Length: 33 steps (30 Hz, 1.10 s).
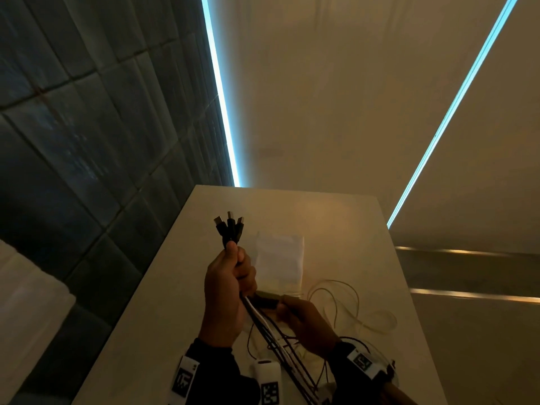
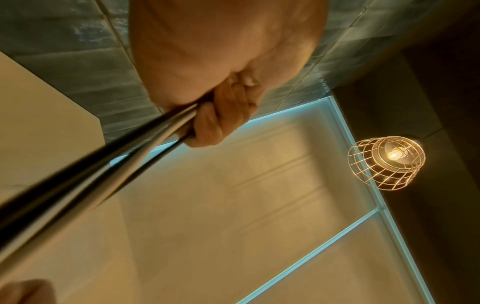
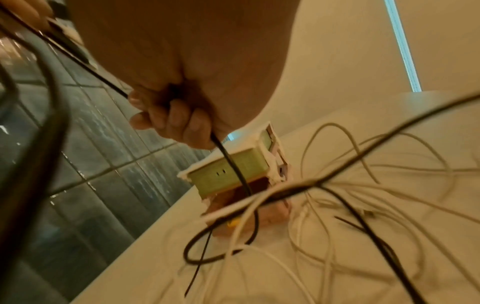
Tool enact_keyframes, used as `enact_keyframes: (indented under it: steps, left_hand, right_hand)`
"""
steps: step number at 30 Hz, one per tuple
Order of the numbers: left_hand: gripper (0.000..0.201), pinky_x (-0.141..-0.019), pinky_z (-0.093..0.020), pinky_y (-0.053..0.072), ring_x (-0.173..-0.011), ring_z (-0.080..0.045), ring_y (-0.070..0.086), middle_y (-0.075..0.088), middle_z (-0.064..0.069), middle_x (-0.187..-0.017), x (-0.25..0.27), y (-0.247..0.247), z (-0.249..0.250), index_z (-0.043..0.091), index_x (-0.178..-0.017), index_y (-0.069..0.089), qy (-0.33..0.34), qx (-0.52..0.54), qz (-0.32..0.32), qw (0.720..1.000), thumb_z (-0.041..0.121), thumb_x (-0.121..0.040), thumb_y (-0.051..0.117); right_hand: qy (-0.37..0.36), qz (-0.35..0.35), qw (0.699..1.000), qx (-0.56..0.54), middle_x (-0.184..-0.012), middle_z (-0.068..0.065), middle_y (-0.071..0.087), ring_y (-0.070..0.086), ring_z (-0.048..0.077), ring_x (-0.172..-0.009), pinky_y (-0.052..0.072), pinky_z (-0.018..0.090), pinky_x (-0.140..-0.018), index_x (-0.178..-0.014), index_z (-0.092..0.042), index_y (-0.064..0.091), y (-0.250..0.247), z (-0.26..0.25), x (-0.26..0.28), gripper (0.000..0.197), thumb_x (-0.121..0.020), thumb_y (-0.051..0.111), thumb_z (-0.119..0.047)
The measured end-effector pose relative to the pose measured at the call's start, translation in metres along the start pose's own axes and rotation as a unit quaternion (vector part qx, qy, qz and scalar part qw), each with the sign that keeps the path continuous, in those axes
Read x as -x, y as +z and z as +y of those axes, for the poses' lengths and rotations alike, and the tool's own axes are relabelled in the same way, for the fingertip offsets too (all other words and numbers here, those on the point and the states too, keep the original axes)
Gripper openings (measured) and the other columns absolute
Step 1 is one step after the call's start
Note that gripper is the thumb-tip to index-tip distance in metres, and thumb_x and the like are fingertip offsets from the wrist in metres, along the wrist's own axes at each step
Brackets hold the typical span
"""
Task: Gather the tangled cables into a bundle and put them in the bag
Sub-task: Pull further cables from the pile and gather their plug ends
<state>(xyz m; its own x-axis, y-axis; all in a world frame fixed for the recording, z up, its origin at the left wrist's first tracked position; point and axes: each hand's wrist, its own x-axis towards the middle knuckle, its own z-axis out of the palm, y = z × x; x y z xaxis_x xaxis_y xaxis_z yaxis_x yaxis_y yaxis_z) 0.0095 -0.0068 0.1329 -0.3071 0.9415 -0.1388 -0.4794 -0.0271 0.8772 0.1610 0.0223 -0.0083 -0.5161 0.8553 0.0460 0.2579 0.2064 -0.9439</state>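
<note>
The left hand (image 1: 226, 290) is raised over the bench (image 1: 336, 217), fingers (image 2: 221, 121) curled tight around a bundle of cables (image 1: 268, 331). Their dark plugs (image 1: 229, 229) fan out above the thumb toward 12 o'clock, while the strands trail down toward 5 o'clock and run off the bottom edge of the head view. In the left wrist view the bundle is a blurred dark streak leaving the fist toward 8 o'clock; single strands cannot be told apart there.

The right hand (image 1: 306, 323) sits just beside the left, at its 4 o'clock, fingers (image 3: 166, 117) curled round a thin black cable (image 3: 231, 164). It also seems to hold a dark, blocky piece (image 1: 267, 299) between the two hands, but the dim head view does not show what that is.

The bag (image 1: 280, 261), pale and flat, lies on the bench beyond the hands at about 1 o'clock; its near end is hidden by them. Loose pale cables (image 1: 350, 299) loop over the bench at 3 o'clock of the right hand, mixed with dark ones in the right wrist view. A small greenish box (image 3: 233, 170) with white edges stands among them there, partly crossed by cables; what it is cannot be made out.

A caged lamp (image 2: 387, 162) glows in the left wrist view.
</note>
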Motion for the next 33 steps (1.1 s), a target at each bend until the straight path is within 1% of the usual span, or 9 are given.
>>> enact_keyframes:
  steps: [7,12,15,18,20,22,26,29,33]
  left_hand:
    - [0.036,-0.040,-0.021,0.017,-0.041,-0.009,0.016,0.025,0.005,-0.052,0.001,-0.007,0.013,0.015,-0.070,0.040,0.024,-0.004,0.012,1.000,0.028,-0.103,0.033]
    - [0.036,-0.039,-0.021,0.021,-0.040,-0.011,0.021,0.034,0.001,-0.051,0.001,-0.013,0.012,0.014,-0.071,0.041,0.006,-0.100,0.044,0.994,0.030,-0.103,0.034]
    - [0.036,-0.039,-0.023,0.029,-0.041,-0.015,0.040,0.058,-0.008,-0.057,0.002,-0.014,0.011,0.013,-0.073,0.041,-0.010,-0.150,0.075,0.986,0.029,-0.104,0.033]
    - [0.038,-0.058,-0.032,0.048,-0.070,-0.028,0.068,0.074,-0.017,-0.085,0.004,-0.012,0.014,0.013,-0.073,0.042,-0.039,-0.100,0.056,0.993,0.031,-0.104,0.030]
    - [0.038,-0.076,-0.040,0.051,-0.091,-0.034,0.070,0.073,-0.021,-0.098,0.007,-0.007,0.020,0.013,-0.075,0.043,-0.071,-0.012,0.001,0.997,0.034,-0.103,0.031]
    - [0.037,-0.079,-0.042,0.050,-0.081,-0.031,0.069,0.070,-0.019,-0.086,0.011,-0.003,0.024,0.014,-0.073,0.045,-0.079,0.080,-0.050,0.992,0.035,-0.102,0.033]
    - [0.038,-0.051,-0.025,0.029,-0.047,-0.010,0.028,0.037,0.003,-0.059,0.009,-0.003,0.026,0.016,-0.065,0.045,-0.024,0.148,-0.069,0.986,0.031,-0.100,0.035]
    - [0.041,-0.046,-0.023,0.024,-0.045,-0.008,0.023,0.035,0.004,-0.059,0.008,-0.007,0.023,0.017,-0.065,0.046,-0.001,0.136,-0.052,0.989,0.029,-0.102,0.033]
    - [0.039,-0.044,-0.022,0.026,-0.043,-0.007,0.024,0.040,0.005,-0.060,0.010,-0.006,0.020,0.017,-0.068,0.044,-0.002,0.136,-0.052,0.989,0.029,-0.103,0.031]
  right_hand:
    - [0.094,0.011,0.995,0.036,-0.060,-0.013,0.051,0.048,0.003,-0.058,0.038,0.024,-0.057,-0.065,-0.032,0.054,0.009,0.055,0.017,0.035,-0.098,0.048,-0.021]
    - [0.102,0.116,0.985,-0.072,-0.056,-0.011,0.058,0.049,0.000,-0.053,0.038,0.016,-0.052,-0.069,-0.013,0.067,-0.008,-0.007,-0.009,0.023,-0.091,0.061,-0.017]
    - [0.042,0.109,0.982,-0.151,-0.057,-0.012,0.057,0.047,-0.001,-0.051,0.037,0.013,-0.050,-0.079,-0.005,0.068,-0.021,-0.068,-0.022,0.018,-0.090,0.061,-0.017]
    - [-0.047,0.042,0.980,-0.190,-0.057,-0.010,0.060,0.051,0.001,-0.053,0.041,0.014,-0.055,-0.078,0.002,0.066,-0.027,-0.114,-0.023,0.017,-0.092,0.058,-0.006]
    - [-0.061,-0.022,0.974,-0.216,-0.068,0.010,0.067,0.060,0.021,-0.063,0.048,0.030,-0.063,-0.080,0.003,0.066,-0.023,-0.126,-0.021,0.017,-0.092,0.060,-0.009]
    - [-0.050,-0.051,0.974,-0.213,-0.067,0.027,0.057,0.051,0.026,-0.062,0.042,0.038,-0.062,-0.077,-0.001,0.067,-0.017,-0.121,-0.020,0.021,-0.088,0.063,-0.018]
    - [-0.020,-0.044,0.982,-0.183,-0.063,0.000,0.050,0.047,0.013,-0.064,0.041,0.031,-0.066,-0.067,-0.011,0.058,-0.012,-0.079,-0.019,0.028,-0.094,0.058,-0.019]
    - [0.002,-0.019,0.995,-0.094,-0.058,-0.011,0.052,0.049,-0.001,-0.060,0.040,0.016,-0.064,-0.064,-0.018,0.056,-0.013,-0.045,-0.013,0.032,-0.096,0.055,-0.017]
    - [0.009,-0.006,0.999,-0.040,-0.058,-0.015,0.051,0.045,-0.002,-0.061,0.037,0.015,-0.063,-0.064,-0.027,0.053,-0.003,-0.018,-0.013,0.034,-0.098,0.052,-0.021]
